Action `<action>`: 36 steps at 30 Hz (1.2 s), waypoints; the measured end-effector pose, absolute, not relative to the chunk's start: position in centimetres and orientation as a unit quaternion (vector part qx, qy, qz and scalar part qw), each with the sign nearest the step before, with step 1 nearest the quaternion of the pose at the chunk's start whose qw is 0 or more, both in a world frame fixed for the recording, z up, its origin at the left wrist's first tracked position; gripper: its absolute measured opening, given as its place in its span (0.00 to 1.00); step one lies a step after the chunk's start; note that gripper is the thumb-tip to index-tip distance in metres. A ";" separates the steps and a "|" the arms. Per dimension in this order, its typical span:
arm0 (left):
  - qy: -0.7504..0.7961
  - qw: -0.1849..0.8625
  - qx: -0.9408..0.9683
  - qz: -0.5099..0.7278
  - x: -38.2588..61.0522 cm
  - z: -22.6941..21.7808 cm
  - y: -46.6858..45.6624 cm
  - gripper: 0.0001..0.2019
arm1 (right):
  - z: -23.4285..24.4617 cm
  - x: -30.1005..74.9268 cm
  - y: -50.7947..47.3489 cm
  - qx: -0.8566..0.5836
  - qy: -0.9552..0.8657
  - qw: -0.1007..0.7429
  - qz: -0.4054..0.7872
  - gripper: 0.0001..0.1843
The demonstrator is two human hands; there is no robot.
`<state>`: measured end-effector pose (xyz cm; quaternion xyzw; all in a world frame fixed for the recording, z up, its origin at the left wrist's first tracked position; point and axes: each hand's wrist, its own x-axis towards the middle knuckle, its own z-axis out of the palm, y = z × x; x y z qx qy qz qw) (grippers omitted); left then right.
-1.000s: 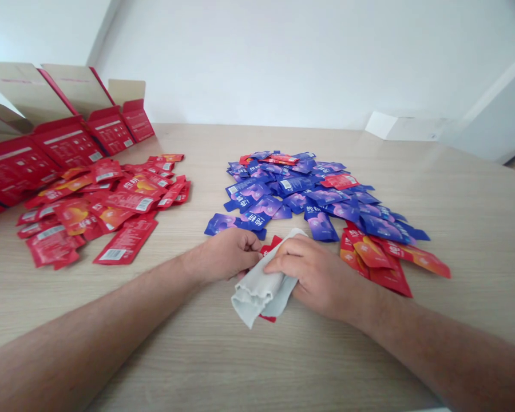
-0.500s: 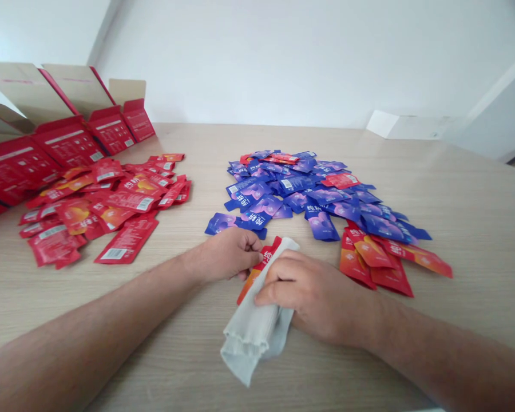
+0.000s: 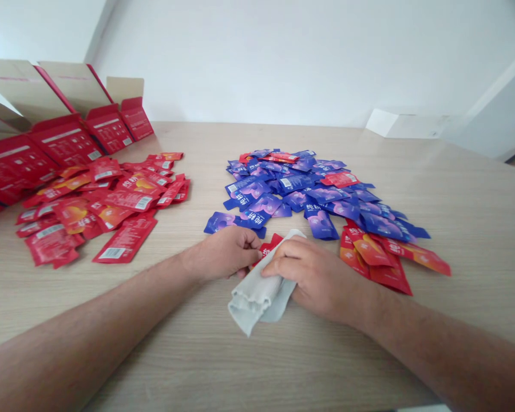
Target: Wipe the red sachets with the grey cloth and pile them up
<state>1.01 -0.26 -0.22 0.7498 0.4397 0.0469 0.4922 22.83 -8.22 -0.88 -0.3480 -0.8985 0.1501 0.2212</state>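
Note:
Between my two hands is a red sachet [image 3: 269,247], mostly covered by a folded pale cloth [image 3: 254,289]. My left hand [image 3: 229,252] is closed, pinching the sachet's left side between thumb and fingers. Wrapped round the cloth, my right hand [image 3: 315,274] presses it over the sachet from the right. The cloth's loose end hangs toward me. Just beyond my hands lies a heap of blue-purple sachets [image 3: 298,183] with a few red ones on top. Several red and orange sachets [image 3: 377,257] lie to the right of my right hand.
At the left, a pile of red sachets [image 3: 124,200] spreads over the wooden table [image 3: 197,355]. Behind it stands a row of red cartons [image 3: 64,140] with raised flaps. A white box [image 3: 405,123] sits at the back right against the wall.
My right hand and the cloth have shifted a little up and to the right. The cloth now covers more of the sachet. My left hand has stayed almost in place.

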 end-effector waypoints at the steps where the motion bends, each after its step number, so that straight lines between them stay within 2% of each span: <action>1: 0.440 0.492 0.750 0.050 1.0 -0.2 -0.3 0.10 | -0.9 22.8 -8.2 -0.360 -0.895 0.223 0.144 0.14; 7: 0.440 0.495 0.748 0.040 1.0 -0.3 -0.3 0.09 | -0.9 22.6 -8.6 -0.294 -0.919 0.207 0.161 0.14; 12: 0.440 0.494 0.748 0.049 1.0 -0.1 -0.3 0.09 | -0.9 22.7 -8.3 -0.362 -0.894 0.217 0.148 0.14; 17: 0.444 0.495 0.747 0.037 1.1 -0.1 -0.3 0.09 | -0.8 22.6 -8.6 -0.296 -0.919 0.207 0.160 0.14; 22: 0.441 0.497 0.746 0.050 1.0 -0.3 -0.3 0.10 | -0.9 22.9 -8.2 -0.362 -0.895 0.218 0.140 0.16; 28: 0.444 0.491 0.749 0.042 1.0 -0.3 -0.3 0.09 | -1.0 22.7 -8.2 -0.301 -0.917 0.213 0.152 0.13; 33: 0.435 0.489 0.754 0.055 1.0 -0.3 -0.3 0.10 | -0.8 22.9 -8.0 -0.363 -0.893 0.228 0.140 0.14; 36: 0.440 0.493 0.749 0.050 1.0 -0.3 -0.4 0.07 | -0.8 22.8 -8.3 -0.332 -0.905 0.220 0.147 0.15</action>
